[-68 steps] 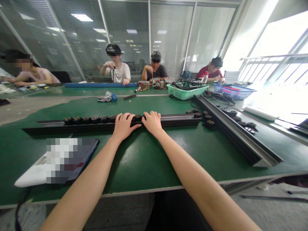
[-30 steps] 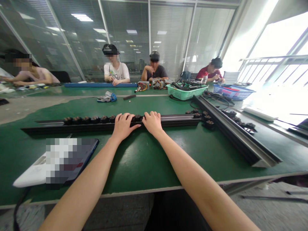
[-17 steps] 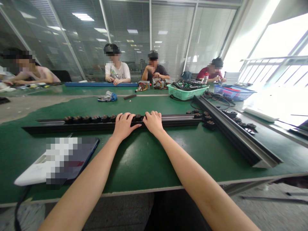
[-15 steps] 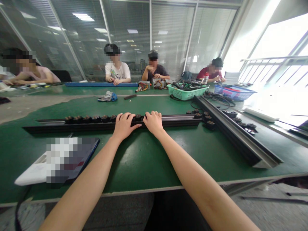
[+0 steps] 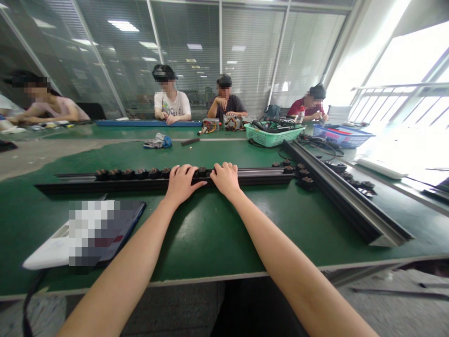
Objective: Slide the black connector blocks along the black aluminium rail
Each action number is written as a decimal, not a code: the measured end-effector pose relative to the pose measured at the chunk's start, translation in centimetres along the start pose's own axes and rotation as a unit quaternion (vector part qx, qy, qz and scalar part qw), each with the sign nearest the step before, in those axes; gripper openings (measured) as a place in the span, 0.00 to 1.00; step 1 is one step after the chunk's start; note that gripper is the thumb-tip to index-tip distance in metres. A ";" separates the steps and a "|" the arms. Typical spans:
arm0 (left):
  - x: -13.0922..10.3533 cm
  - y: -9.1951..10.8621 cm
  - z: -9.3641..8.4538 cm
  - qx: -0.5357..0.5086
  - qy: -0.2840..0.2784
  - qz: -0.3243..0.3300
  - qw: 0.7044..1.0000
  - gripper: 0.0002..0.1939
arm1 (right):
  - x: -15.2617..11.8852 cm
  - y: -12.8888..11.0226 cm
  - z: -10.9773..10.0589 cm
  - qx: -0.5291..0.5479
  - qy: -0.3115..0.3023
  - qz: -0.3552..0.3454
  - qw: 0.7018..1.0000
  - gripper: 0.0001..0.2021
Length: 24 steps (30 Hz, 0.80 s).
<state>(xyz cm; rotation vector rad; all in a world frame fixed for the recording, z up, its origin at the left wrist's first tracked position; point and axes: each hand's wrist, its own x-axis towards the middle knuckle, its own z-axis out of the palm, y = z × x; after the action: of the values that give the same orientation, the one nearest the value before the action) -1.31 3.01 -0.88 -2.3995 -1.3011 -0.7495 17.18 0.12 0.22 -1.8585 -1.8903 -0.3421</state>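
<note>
A long black metal channel (image 5: 105,186) lies across the green table, with several round black socket-like parts (image 5: 128,174) in a row along its left half. My left hand (image 5: 182,182) is over the channel's middle, fingers curled over the far edge and thumb along the near side. Just to its right, my right hand (image 5: 225,178) grips the same channel, its fingertips bent over the top. One more round black part (image 5: 202,172) shows between the hands. Whatever lies under the fingers is hidden.
A second channel (image 5: 343,192) slants at right, with several loose round parts (image 5: 306,182) beside it. Behind are a green basket (image 5: 273,135) of cables, a blue basket (image 5: 342,135) and gloves (image 5: 157,141). A white device (image 5: 52,248) is front left. Several people sit across.
</note>
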 end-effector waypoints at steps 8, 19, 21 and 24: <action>0.0 -0.1 0.1 -0.009 0.000 -0.003 1.000 0.26 | 0.0 0.1 -0.1 0.004 0.000 0.004 1.000 0.16; -0.1 -0.2 0.2 -0.004 0.001 -0.002 1.000 0.27 | 0.0 0.5 -0.1 0.000 0.008 0.011 1.000 0.16; -0.1 -0.2 0.2 -0.003 0.003 0.000 1.000 0.27 | -0.1 0.5 0.0 -0.001 0.012 0.011 1.000 0.16; -0.1 -0.2 0.2 -0.003 0.003 0.000 1.000 0.27 | 0.0 0.5 0.0 0.000 0.012 0.011 1.000 0.16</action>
<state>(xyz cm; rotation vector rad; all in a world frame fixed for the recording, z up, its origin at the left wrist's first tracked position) -1.46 3.15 -1.08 -2.4011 -1.2983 -0.7607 17.65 0.11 0.12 -1.8662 -1.8537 -0.3556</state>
